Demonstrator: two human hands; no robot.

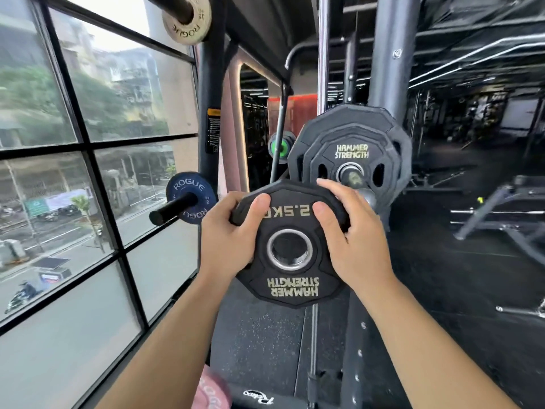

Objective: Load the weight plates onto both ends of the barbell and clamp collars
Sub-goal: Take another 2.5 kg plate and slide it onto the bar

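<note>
A small black 2.5 kg Hammer Strength plate (290, 286) is held in front of me, its print upside down and its steel-ringed hole facing me. My left hand (228, 236) grips its left rim, thumb on the face. On the right rim my right hand (352, 233) grips the same way, fingers curled over the top edge. Just behind it the barbell sleeve end (355, 180) sticks out toward me. Two larger black plates (351, 143) sit on that sleeve. No collar is in sight.
The rack upright (389, 54) rises behind the loaded plates. At the left a storage peg carries a blue Rogue plate (188, 187), and a tan Rogue plate (188, 22) hangs higher up. Large windows (88, 172) fill the left side. A bench frame (501, 219) stands at the right.
</note>
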